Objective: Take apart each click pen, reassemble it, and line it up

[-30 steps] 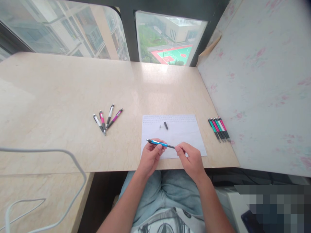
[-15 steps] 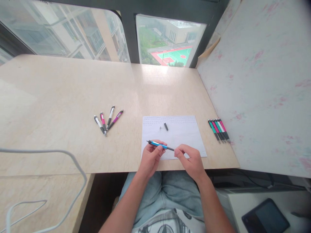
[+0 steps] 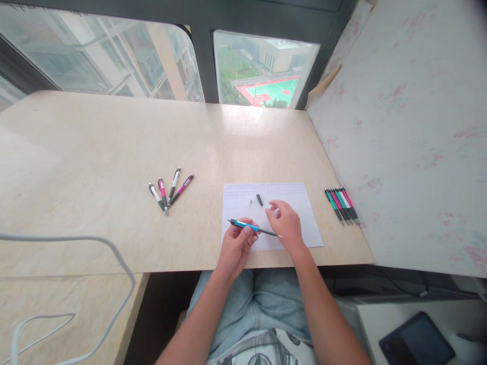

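My left hand [image 3: 238, 244] is closed around the blue barrel of a pen [image 3: 245, 226], holding it over the paper's front edge. From the barrel a dark refill [image 3: 268, 232] sticks out to the right, its thin tip bare. My right hand [image 3: 285, 223] is apart from the pen, fingers spread and curved, just right of a black grip sleeve [image 3: 259, 199] on the paper. Beside the sleeve lies a tiny metallic piece [image 3: 250, 202], too small to make out fully. Both rest on a white sheet of paper [image 3: 308, 223] with rows of writing along its top.
Several pens [image 3: 177, 188] lie fanned out on the desk [image 3: 114, 147] to the left. A row of several pens [image 3: 341, 205] sits at the right, near the flowered wall [image 3: 399, 152]. A grey cable [image 3: 114, 248] loops at the lower left. A dark tablet-like device [image 3: 416, 339] lies at the lower right.
My right hand has left the refill's end and moved up and slightly left, towards the black sleeve; its fingers have parted. The refill's tip now shows. My left hand keeps the pen nearly still.
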Available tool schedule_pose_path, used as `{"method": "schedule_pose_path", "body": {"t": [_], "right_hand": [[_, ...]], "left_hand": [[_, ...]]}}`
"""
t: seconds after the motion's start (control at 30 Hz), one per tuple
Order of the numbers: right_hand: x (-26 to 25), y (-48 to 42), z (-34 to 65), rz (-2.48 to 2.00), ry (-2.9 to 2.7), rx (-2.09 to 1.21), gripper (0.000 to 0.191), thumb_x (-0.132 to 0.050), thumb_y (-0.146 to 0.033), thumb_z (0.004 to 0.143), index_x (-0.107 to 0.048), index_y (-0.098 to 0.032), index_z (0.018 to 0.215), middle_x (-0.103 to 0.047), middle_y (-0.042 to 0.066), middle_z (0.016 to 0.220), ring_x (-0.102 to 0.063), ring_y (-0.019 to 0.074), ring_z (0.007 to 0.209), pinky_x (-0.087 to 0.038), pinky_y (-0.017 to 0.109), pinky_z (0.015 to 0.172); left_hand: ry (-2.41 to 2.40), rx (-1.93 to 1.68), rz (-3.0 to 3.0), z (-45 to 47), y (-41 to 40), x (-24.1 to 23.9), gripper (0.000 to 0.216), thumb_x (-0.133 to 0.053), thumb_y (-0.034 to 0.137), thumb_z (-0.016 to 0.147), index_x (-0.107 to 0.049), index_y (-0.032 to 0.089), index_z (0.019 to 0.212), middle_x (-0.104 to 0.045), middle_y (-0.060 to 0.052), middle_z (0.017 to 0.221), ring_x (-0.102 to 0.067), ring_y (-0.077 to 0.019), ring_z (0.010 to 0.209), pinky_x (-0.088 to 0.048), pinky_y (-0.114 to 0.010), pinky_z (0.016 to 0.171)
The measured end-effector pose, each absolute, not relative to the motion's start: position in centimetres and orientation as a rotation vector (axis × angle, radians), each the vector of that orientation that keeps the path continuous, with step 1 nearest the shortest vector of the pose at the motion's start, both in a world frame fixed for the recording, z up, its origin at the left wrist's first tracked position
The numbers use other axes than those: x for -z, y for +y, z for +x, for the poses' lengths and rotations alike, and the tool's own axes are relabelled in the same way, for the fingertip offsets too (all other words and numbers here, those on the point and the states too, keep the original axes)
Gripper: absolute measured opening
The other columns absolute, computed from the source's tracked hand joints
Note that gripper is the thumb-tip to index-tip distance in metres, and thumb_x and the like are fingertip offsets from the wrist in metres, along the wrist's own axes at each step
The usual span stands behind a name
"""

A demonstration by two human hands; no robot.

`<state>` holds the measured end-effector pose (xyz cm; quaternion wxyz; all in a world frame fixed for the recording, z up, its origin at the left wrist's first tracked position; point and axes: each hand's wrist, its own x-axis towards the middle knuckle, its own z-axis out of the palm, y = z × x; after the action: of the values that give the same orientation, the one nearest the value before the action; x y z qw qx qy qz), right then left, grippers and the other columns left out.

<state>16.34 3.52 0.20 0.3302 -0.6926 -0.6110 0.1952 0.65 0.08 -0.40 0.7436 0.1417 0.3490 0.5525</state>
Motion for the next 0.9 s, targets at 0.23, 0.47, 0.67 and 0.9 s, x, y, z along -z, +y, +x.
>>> {"method": "schedule_pose_path", "body": {"t": [0.23,0.47,0.67,0.9], "right_hand": [[0.2,6.4,14.3,-1.896,-1.712,-0.307,0.015,-0.054,-0.025,0.088,-0.068,-0.02,0.093,-0.068,0.011,0.099,-0.061,0.0263,0.093,-0.047,0.036,0.074],[-0.3,-0.4,19.1,-1.556,-1.123,-1.112,0.023,-0.068,-0.04,0.083,-0.067,-0.02,0.094,-0.071,0.006,0.086,-0.065,0.0211,0.076,-0.051,0.033,0.068],[-2.0,-4.8,21.1,-1.491,-1.041,-1.051,0.02,-0.073,-0.037,0.082,-0.07,-0.021,0.093,-0.069,0.005,0.091,-0.063,0.0206,0.087,-0.053,0.031,0.072],[-3.4,-3.4,19.5,-1.517,-1.308,-0.881,0.012,-0.066,-0.031,0.086,-0.07,-0.022,0.093,-0.068,0.006,0.091,-0.063,0.02,0.081,-0.054,0.031,0.067]], "left_hand": [[0.788,-1.207,0.298,0.7,0.2,0.4,0.026,-0.084,0.026,0.073,-0.072,0.015,0.093,-0.072,-0.004,0.089,-0.067,-0.0101,0.076,-0.054,-0.019,0.07],[0.805,-1.216,0.341,0.9,0.2,0.0,0.019,-0.081,0.025,0.076,-0.072,0.017,0.09,-0.072,-0.004,0.091,-0.067,-0.0103,0.08,-0.053,-0.019,0.072],[0.826,-1.233,0.347,1.0,0.2,-0.2,0.019,-0.082,0.023,0.074,-0.072,0.017,0.089,-0.073,-0.004,0.09,-0.068,-0.0109,0.08,-0.054,-0.019,0.073],[0.839,-1.228,0.401,0.9,0.1,-0.1,0.018,-0.081,0.023,0.075,-0.073,0.018,0.09,-0.074,-0.005,0.091,-0.068,-0.0119,0.081,-0.054,-0.02,0.072]]}}
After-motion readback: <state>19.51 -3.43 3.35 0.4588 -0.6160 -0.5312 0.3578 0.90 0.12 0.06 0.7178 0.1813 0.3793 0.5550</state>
